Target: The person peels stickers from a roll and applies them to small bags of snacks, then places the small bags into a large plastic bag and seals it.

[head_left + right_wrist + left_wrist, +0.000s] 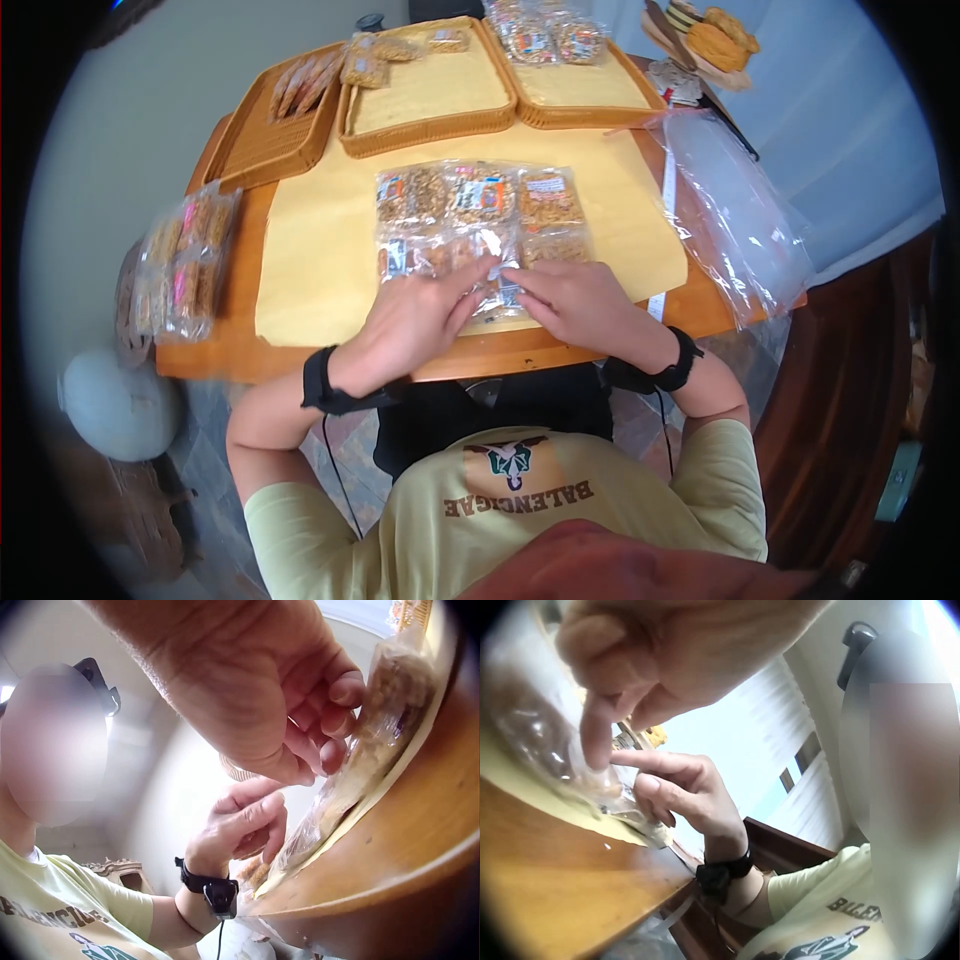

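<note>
A clear plastic bag (548, 197) of several packets of crumbly snack lies flat at the table's near middle, the packets set in two rows. My left hand (412, 312) comes over its near edge, fingertips on the shiny film. In the left wrist view, one extended finger (596, 735) points down onto that film. From the other side my right hand (588, 308) reaches in, its fingertips close to the left ones. The right fingers (335, 720) bend loosely at the bag's surface in the right wrist view.
Three wicker trays (430, 133) line the far side, some with snack packets. A filled bag (190, 265) sits at the left edge. An unfilled plastic bag (735, 220) overhangs the right edge. Yellow paper (310, 270) covers much of the wooden table (230, 362).
</note>
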### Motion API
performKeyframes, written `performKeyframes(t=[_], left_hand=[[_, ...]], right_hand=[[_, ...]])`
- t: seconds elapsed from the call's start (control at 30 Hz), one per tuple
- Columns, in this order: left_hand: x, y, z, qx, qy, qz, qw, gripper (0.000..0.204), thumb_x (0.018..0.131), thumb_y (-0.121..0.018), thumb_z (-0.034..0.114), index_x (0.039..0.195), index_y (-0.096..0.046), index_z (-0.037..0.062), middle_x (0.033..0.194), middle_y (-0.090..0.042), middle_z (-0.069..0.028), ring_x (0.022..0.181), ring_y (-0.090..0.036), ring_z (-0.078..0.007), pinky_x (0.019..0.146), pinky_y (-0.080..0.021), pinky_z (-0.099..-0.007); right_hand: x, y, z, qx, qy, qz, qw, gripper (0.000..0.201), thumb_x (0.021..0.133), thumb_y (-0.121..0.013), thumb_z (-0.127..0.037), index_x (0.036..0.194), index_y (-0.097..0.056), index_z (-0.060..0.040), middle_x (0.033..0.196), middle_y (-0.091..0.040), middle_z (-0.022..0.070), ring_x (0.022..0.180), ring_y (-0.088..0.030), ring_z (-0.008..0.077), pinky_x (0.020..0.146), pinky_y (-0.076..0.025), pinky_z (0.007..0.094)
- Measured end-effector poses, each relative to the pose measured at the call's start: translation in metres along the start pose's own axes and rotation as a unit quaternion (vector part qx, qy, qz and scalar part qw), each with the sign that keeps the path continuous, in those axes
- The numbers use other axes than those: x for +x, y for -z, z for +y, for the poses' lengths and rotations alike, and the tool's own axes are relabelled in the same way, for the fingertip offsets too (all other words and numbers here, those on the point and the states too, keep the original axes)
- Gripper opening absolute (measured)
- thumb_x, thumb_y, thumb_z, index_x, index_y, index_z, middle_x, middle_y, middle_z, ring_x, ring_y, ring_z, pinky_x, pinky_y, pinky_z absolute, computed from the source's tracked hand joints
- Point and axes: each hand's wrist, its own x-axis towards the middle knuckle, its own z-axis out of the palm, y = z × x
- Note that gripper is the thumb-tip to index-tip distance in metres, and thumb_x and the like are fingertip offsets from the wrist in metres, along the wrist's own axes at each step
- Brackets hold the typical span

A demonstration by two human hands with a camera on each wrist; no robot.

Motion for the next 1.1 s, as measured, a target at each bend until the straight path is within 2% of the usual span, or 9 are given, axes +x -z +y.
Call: performKeyframes(t=[0.2, 0.3, 0.43, 0.5, 0.53, 0.67, 0.77, 0.9, 1.1], left_hand=[[0.005, 0.009, 0.006, 0.086, -0.036, -0.081, 0.992, 0.029, 0.081, -0.053, 0.018, 0.110, -0.056, 0.0129, 0.058, -0.057, -0.0155, 0.047, -0.055, -0.0299, 0.044, -0.044, -0.0381], [0.011, 0.021, 0.004, 0.075, -0.029, -0.093, 0.992, 0.026, 0.081, -0.055, 0.018, 0.105, -0.059, 0.0127, 0.060, -0.058, -0.0150, 0.050, -0.056, -0.0292, 0.047, -0.046, -0.0375], [0.021, 0.040, -0.009, -0.098, 0.022, -0.050, 0.994, 0.025, 0.081, -0.056, 0.009, 0.106, -0.059, 0.0075, 0.054, -0.053, -0.0080, 0.043, -0.048, -0.0133, 0.048, -0.041, -0.0244], [0.025, 0.047, -0.026, -0.199, 0.140, -0.041, 0.969, 0.023, 0.083, -0.055, 0.012, 0.106, -0.059, 0.0081, 0.063, -0.060, -0.0083, 0.049, -0.055, -0.0109, 0.050, -0.045, -0.0253], [0.027, 0.046, -0.038, -0.242, 0.146, -0.035, 0.959, 0.022, 0.086, -0.052, 0.012, 0.105, -0.059, 0.0056, 0.057, -0.054, -0.0001, 0.047, -0.047, -0.0033, 0.044, -0.040, -0.0195], [0.033, 0.047, -0.063, -0.377, 0.208, -0.035, 0.902, 0.019, 0.088, -0.049, 0.011, 0.103, -0.059, 0.0036, 0.053, -0.050, 0.0029, 0.043, -0.042, -0.0024, 0.040, -0.032, -0.0149], [0.031, 0.041, -0.078, -0.383, 0.234, -0.010, 0.893, 0.019, 0.088, -0.049, 0.010, 0.101, -0.060, 0.0032, 0.054, -0.051, 0.0025, 0.043, -0.044, -0.0029, 0.040, -0.034, -0.0154], [0.027, 0.040, -0.081, -0.400, 0.252, 0.019, 0.881, 0.017, 0.087, -0.050, 0.009, 0.098, -0.060, 0.0017, 0.055, -0.052, 0.0022, 0.044, -0.044, -0.0034, 0.041, -0.034, -0.0153], [0.025, 0.039, -0.079, -0.398, 0.276, 0.001, 0.875, 0.017, 0.087, -0.051, 0.011, 0.097, -0.060, 0.0013, 0.056, -0.052, 0.0021, 0.046, -0.044, -0.0028, 0.044, -0.035, -0.0152]], right_hand=[[-0.003, 0.013, 0.004, -0.003, 0.001, 0.018, 1.000, 0.027, 0.078, -0.056, -0.016, 0.103, -0.061, -0.0090, 0.073, -0.060, 0.0118, 0.065, -0.059, 0.0259, 0.056, -0.046, 0.0331], [0.001, 0.042, 0.008, -0.024, -0.068, -0.082, 0.994, 0.025, 0.078, -0.057, -0.018, 0.100, -0.062, -0.0077, 0.072, -0.061, 0.0121, 0.061, -0.058, 0.0241, 0.055, -0.046, 0.0310], [0.009, 0.087, 0.080, 0.038, -0.169, 0.045, 0.984, 0.018, 0.079, -0.056, -0.017, 0.093, -0.064, -0.0076, 0.076, -0.062, 0.0146, 0.058, -0.056, 0.0214, 0.055, -0.044, 0.0264], [0.017, 0.112, 0.133, 0.001, -0.208, 0.134, 0.969, 0.021, 0.075, -0.055, -0.022, 0.089, -0.065, -0.0103, 0.076, -0.062, 0.0155, 0.067, -0.060, 0.0289, 0.061, -0.047, 0.0347], [0.019, 0.125, 0.162, -0.059, -0.230, 0.138, 0.962, 0.021, 0.075, -0.055, -0.022, 0.088, -0.065, -0.0089, 0.077, -0.062, 0.0163, 0.070, -0.060, 0.0295, 0.063, -0.048, 0.0356], [0.029, 0.147, 0.243, -0.226, -0.311, 0.156, 0.910, 0.028, 0.074, -0.056, -0.022, 0.096, -0.062, -0.0062, 0.087, -0.061, 0.0178, 0.082, -0.059, 0.0318, 0.072, -0.047, 0.0399], [0.049, 0.128, 0.297, -0.296, -0.217, 0.267, 0.891, 0.034, 0.070, -0.058, -0.018, 0.101, -0.059, -0.0031, 0.094, -0.060, 0.0188, 0.090, -0.057, 0.0321, 0.079, -0.045, 0.0386], [0.076, 0.127, 0.305, -0.266, -0.290, 0.190, 0.899, 0.027, 0.071, -0.056, -0.018, 0.095, -0.059, -0.0061, 0.093, -0.060, 0.0171, 0.092, -0.055, 0.0324, 0.078, -0.045, 0.0398], [0.090, 0.114, 0.341, -0.315, -0.282, 0.180, 0.888, 0.015, 0.071, -0.059, -0.021, 0.080, -0.058, -0.0081, 0.082, -0.060, 0.0122, 0.082, -0.058, 0.0300, 0.071, -0.046, 0.0409]])
